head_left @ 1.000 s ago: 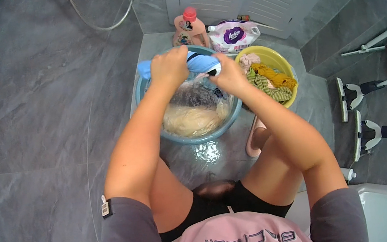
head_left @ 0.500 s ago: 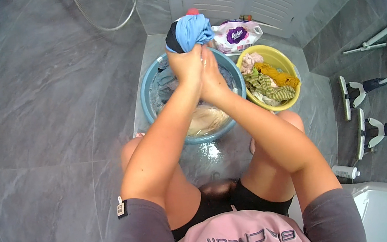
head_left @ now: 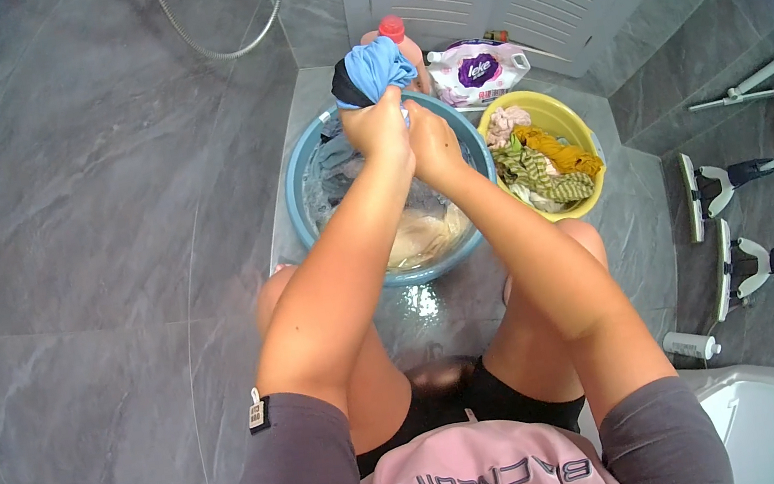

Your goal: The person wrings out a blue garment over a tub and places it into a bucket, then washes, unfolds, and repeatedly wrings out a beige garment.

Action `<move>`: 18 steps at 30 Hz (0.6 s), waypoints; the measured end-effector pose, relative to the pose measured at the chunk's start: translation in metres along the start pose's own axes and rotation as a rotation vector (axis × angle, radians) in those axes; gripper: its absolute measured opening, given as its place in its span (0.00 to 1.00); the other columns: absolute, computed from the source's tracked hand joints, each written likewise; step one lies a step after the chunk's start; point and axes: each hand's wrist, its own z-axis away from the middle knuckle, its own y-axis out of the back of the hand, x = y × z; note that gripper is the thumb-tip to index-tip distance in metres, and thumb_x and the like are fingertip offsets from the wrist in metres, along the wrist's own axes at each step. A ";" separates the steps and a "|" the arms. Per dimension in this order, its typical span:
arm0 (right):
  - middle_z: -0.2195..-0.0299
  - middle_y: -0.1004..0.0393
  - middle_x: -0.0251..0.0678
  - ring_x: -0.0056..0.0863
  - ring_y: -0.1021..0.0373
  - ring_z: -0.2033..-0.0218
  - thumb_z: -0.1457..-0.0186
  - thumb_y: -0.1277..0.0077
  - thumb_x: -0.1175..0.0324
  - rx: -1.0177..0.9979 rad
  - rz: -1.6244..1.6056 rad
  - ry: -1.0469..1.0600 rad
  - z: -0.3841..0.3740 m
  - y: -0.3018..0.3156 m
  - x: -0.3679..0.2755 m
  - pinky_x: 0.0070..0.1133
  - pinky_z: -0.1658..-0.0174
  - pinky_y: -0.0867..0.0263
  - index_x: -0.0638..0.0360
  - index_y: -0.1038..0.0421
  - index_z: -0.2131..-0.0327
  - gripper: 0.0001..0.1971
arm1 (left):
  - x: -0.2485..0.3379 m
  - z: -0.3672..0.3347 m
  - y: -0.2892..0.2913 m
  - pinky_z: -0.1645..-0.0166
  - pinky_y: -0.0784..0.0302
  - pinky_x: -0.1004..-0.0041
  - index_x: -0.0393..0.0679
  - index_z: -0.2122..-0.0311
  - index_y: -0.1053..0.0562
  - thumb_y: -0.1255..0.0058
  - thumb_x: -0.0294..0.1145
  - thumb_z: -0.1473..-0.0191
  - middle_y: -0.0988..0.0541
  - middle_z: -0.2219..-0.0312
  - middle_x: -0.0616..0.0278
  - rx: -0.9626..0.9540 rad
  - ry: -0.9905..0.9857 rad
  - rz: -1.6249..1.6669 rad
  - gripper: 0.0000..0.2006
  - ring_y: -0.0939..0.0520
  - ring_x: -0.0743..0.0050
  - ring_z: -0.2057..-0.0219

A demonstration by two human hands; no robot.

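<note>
A bunched wet-looking garment, light blue with a black part (head_left: pixel 377 71), is held up over the far rim of a blue basin (head_left: pixel 296 196). Fingers wrapped round its lower end, my left hand (head_left: pixel 376 129) grips it just below the bundle. Close beside it, my right hand (head_left: pixel 433 140) is closed, with a bit of the cloth showing between the two hands; its fingertips are hidden. In the basin's water lie grey-blue cloth (head_left: pixel 330 165) on the left and a beige cloth (head_left: pixel 428 232) at the near side.
A yellow basin (head_left: pixel 581 125) of clothes stands right of the blue one. Behind are a red-capped bottle (head_left: pixel 392 30) and a white-purple package (head_left: pixel 480 72). Flat mop heads (head_left: pixel 724 270) hang at right, above a white bottle (head_left: pixel 692 345). A shower hose (head_left: pixel 221 53) hangs far left.
The bundle has come slightly down and left, uncovering more of the red-capped bottle. My right hand has moved a little right and nearer, its fingers going from stretched to curled.
</note>
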 end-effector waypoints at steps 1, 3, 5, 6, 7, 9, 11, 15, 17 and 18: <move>0.60 0.33 0.54 0.48 0.35 0.56 0.56 0.50 0.66 0.088 0.029 0.106 -0.005 -0.003 0.009 0.35 0.57 0.38 0.64 0.36 0.59 0.19 | -0.001 -0.001 0.001 0.57 0.30 0.76 0.39 0.58 0.30 0.51 0.16 0.61 0.25 0.63 0.65 -0.060 0.008 0.010 0.19 0.24 0.76 0.63; 0.59 0.33 0.55 0.48 0.35 0.56 0.56 0.49 0.66 0.173 0.058 0.211 -0.006 -0.004 0.015 0.34 0.56 0.38 0.63 0.35 0.59 0.19 | -0.004 -0.001 0.000 0.58 0.29 0.76 0.39 0.59 0.30 0.51 0.16 0.61 0.25 0.64 0.65 -0.133 -0.059 0.022 0.18 0.24 0.76 0.63; 0.57 0.32 0.51 0.43 0.34 0.55 0.57 0.47 0.67 -0.027 -0.419 -0.027 -0.005 0.001 0.009 0.29 0.54 0.39 0.62 0.36 0.57 0.21 | -0.005 -0.003 0.001 0.59 0.29 0.76 0.39 0.60 0.30 0.51 0.17 0.61 0.25 0.64 0.65 -0.200 -0.127 0.030 0.18 0.24 0.76 0.63; 0.57 0.32 0.51 0.43 0.34 0.55 0.57 0.47 0.67 -0.024 -0.416 -0.034 -0.005 0.001 0.014 0.29 0.54 0.39 0.62 0.36 0.57 0.21 | -0.008 -0.004 -0.001 0.60 0.29 0.76 0.38 0.61 0.29 0.51 0.17 0.61 0.24 0.65 0.64 -0.224 -0.169 0.026 0.16 0.23 0.75 0.64; 0.57 0.31 0.46 0.38 0.34 0.55 0.57 0.47 0.68 -0.112 -0.588 -0.028 -0.008 0.002 0.018 0.28 0.54 0.39 0.62 0.36 0.57 0.21 | -0.011 -0.004 -0.004 0.62 0.28 0.76 0.38 0.62 0.29 0.51 0.17 0.61 0.24 0.66 0.64 -0.248 -0.211 0.023 0.15 0.23 0.75 0.65; 0.66 0.29 0.32 0.22 0.31 0.66 0.57 0.47 0.74 -0.254 -0.826 -0.110 -0.004 0.009 0.010 0.20 0.68 0.36 0.59 0.36 0.57 0.19 | -0.014 -0.012 0.001 0.63 0.28 0.76 0.38 0.64 0.28 0.51 0.16 0.61 0.24 0.67 0.63 -0.280 -0.187 -0.041 0.15 0.23 0.74 0.67; 0.67 0.29 0.32 0.22 0.31 0.69 0.58 0.47 0.76 -0.265 -0.917 -0.139 0.001 0.013 -0.003 0.19 0.69 0.35 0.60 0.35 0.59 0.18 | -0.016 -0.025 0.006 0.67 0.27 0.75 0.36 0.65 0.27 0.51 0.16 0.62 0.23 0.71 0.61 -0.351 -0.204 -0.124 0.14 0.22 0.73 0.70; 0.73 0.28 0.34 0.24 0.30 0.74 0.62 0.49 0.78 -0.470 -1.111 -0.355 0.009 0.027 -0.001 0.20 0.72 0.34 0.63 0.32 0.66 0.14 | -0.001 -0.014 0.006 0.68 0.25 0.74 0.34 0.61 0.29 0.52 0.15 0.62 0.23 0.70 0.58 -0.582 -0.073 -0.204 0.17 0.22 0.72 0.71; 0.75 0.28 0.34 0.25 0.30 0.75 0.63 0.50 0.78 -0.556 -1.177 -0.427 0.012 0.026 0.016 0.20 0.72 0.34 0.62 0.32 0.68 0.12 | 0.012 -0.006 0.005 0.67 0.25 0.74 0.33 0.60 0.29 0.53 0.15 0.62 0.23 0.68 0.58 -0.693 0.000 -0.190 0.17 0.22 0.71 0.70; 0.77 0.28 0.35 0.26 0.30 0.76 0.64 0.50 0.78 -0.659 -1.246 -0.494 0.014 0.027 0.014 0.20 0.72 0.34 0.62 0.32 0.71 0.11 | 0.017 -0.006 0.008 0.67 0.25 0.74 0.32 0.60 0.30 0.53 0.15 0.61 0.23 0.67 0.57 -0.792 0.068 -0.185 0.18 0.22 0.71 0.70</move>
